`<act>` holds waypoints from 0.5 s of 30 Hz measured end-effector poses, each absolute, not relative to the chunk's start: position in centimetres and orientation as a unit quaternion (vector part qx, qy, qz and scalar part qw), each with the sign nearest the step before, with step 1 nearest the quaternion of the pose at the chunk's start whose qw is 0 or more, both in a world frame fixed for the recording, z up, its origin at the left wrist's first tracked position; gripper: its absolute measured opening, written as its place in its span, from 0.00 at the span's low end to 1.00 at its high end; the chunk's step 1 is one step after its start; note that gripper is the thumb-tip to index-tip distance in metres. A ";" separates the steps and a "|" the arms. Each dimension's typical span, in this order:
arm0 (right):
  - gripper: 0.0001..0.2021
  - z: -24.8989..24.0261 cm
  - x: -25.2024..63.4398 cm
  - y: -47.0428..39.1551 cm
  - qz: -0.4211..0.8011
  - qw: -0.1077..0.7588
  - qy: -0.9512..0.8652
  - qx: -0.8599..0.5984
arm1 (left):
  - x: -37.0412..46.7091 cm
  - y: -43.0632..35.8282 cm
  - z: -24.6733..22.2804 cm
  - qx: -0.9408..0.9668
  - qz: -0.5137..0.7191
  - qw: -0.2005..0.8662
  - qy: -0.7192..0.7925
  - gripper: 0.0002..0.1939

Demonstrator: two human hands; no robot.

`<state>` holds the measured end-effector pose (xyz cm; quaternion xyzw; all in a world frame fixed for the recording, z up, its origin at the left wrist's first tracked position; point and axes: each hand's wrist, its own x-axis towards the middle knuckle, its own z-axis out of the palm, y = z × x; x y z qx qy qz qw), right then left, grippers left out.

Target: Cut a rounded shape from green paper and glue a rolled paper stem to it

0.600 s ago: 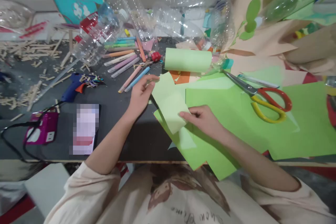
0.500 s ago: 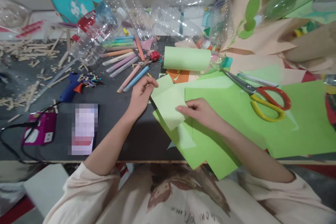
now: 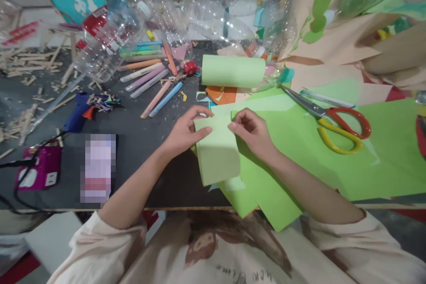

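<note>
A folded pale green paper point(image 3: 218, 155) is held between both hands, above larger bright green sheets point(image 3: 266, 186). My left hand point(image 3: 186, 133) pinches its upper left edge, thumb on top. At the upper right edge, my right hand point(image 3: 251, 131) grips it between thumb and curled fingers. Just beyond the hands lies a bottle wrapped in light green paper point(image 3: 233, 71). Scissors point(image 3: 328, 124) with red and yellow handles rest on the green sheets to the right of my right hand.
Several markers point(image 3: 161, 97) lie left of the wrapped bottle. A blue glue gun point(image 3: 76, 113), a phone point(image 3: 98, 168) and a purple box point(image 3: 41, 166) are on the left. Clear plastic bottles point(image 3: 213, 17) crowd the back, and wood sticks point(image 3: 29, 62) are scattered at the far left.
The pale green paper has turned more upright and now shows as one folded piece. My left hand has moved its thumb onto the front, and my right hand has shifted up to the top edge.
</note>
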<state>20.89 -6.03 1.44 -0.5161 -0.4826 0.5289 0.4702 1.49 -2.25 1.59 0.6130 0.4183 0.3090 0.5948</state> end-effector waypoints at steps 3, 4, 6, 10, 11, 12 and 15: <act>0.22 1.5 21.0 -5.9 0.574 0.439 -0.489 -0.489 | 1.6 -2.6 1.8 0.660 0.275 0.557 0.422 0.11; 0.23 1.5 21.1 -5.9 0.582 0.430 -0.491 -0.485 | 1.7 -2.7 1.8 0.665 0.274 0.548 0.427 0.11; 0.23 1.5 21.1 -5.8 0.589 0.420 -0.491 -0.486 | 1.8 -2.9 1.7 0.663 0.287 0.539 0.434 0.12; 0.23 1.2 21.2 -5.7 0.585 0.436 -0.466 -0.500 | 2.0 -3.0 1.1 0.637 0.323 0.545 0.440 0.14; 0.23 1.1 21.2 -5.6 0.586 0.441 -0.456 -0.504 | 2.1 -3.0 1.1 0.630 0.329 0.548 0.441 0.15; 0.23 1.0 21.3 -5.6 0.587 0.444 -0.449 -0.506 | 2.1 -3.1 1.0 0.623 0.334 0.551 0.444 0.16; 0.24 0.9 21.4 -5.5 0.593 0.446 -0.439 -0.507 | 2.1 -3.1 0.9 0.602 0.334 0.567 0.453 0.20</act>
